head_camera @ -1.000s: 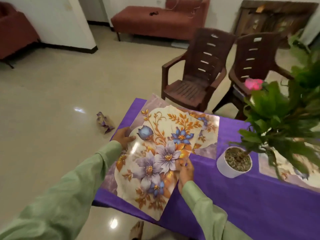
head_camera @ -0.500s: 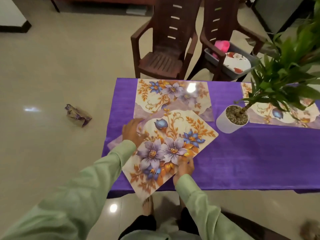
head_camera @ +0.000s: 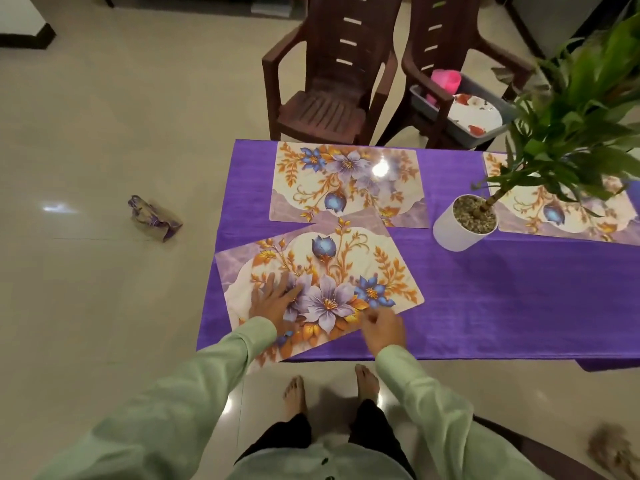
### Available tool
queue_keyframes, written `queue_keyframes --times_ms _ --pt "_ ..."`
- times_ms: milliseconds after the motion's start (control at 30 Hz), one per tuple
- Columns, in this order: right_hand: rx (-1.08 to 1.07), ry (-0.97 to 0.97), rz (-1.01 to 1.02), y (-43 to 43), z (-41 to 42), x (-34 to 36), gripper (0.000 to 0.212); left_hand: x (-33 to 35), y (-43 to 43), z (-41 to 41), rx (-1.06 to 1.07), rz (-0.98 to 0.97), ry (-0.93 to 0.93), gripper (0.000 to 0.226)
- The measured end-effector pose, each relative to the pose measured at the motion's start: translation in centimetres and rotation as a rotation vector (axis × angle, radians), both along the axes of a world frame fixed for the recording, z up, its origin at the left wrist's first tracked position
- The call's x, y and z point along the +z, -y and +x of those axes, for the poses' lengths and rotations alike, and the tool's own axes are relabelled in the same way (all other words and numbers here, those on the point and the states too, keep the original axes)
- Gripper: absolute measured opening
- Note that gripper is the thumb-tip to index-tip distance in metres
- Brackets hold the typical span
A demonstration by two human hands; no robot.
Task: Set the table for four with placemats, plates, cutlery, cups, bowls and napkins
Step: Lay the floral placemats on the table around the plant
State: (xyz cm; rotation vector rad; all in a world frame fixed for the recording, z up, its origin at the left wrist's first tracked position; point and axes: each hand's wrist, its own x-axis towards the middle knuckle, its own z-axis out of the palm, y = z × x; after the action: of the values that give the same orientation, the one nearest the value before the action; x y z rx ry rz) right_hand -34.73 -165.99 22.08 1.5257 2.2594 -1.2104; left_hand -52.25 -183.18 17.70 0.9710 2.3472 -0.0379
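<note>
Left hand [head_camera: 273, 299] flat, fingers straight and spread, pressing the near placemat [head_camera: 346, 258] onto the counter [head_camera: 502, 299]; judged to pin it while it is squared. Right hand [head_camera: 382, 327] at the mat's near edge, 4 o'clock from the left, fingers bent; cannot tell whether it pinches the edge or only touches it. Mat lies skewed anticlockwise; its 1 o'clock corner overlaps the far placemat [head_camera: 346, 181], its 7 o'clock corner overhangs the counter edge; wants turning. Mats thin, rectangular, glossy (lamp glare on the far one), floral print; cloth purple, matt, streaked. Third placemat [head_camera: 561, 216] at 2 o'clock, partly behind a white round plant pot [head_camera: 460, 230]. Grey tub [head_camera: 485, 135] on a chair [head_camera: 446, 29] at 1 o'clock holds a plate [head_camera: 474, 112] and a pink cup [head_camera: 446, 79]; likely supplies waiting.
</note>
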Motion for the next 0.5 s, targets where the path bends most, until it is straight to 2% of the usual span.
queue_keyframes --times_ms 67,100,167,233,300,400,500 --pt "0.200 -0.050 0.307 -2.1 -0.8 -0.2 0.020 0.1 0.0 -0.4 -0.051 -0.037 -0.005 0.099" --pt "0.328 -0.029 0.348 -3.0 -1.2 -0.6 0.030 0.0 0.1 -0.7 -0.076 -0.050 -0.009 0.098" --pt "0.557 0.135 0.338 -4.1 -1.6 -1.6 0.059 -0.1 0.5 -1.4 -0.106 -0.050 -0.021 0.095" --pt "0.683 0.248 0.370 -4.1 -1.1 -2.2 0.070 0.1 0.9 -1.7 -0.111 -0.044 -0.042 0.087" --pt "0.711 0.282 0.419 -3.3 -0.2 -2.7 0.070 0.6 1.4 -1.0 -0.067 -0.030 -0.044 0.081" --pt "0.686 0.309 0.457 -1.4 0.3 -3.0 0.071 1.1 2.6 0.6 -0.003 -0.054 -0.059 0.087" --pt "0.661 0.316 0.478 -0.1 0.5 -3.3 0.072 0.8 3.7 0.9 0.019 -0.047 -0.046 0.083"
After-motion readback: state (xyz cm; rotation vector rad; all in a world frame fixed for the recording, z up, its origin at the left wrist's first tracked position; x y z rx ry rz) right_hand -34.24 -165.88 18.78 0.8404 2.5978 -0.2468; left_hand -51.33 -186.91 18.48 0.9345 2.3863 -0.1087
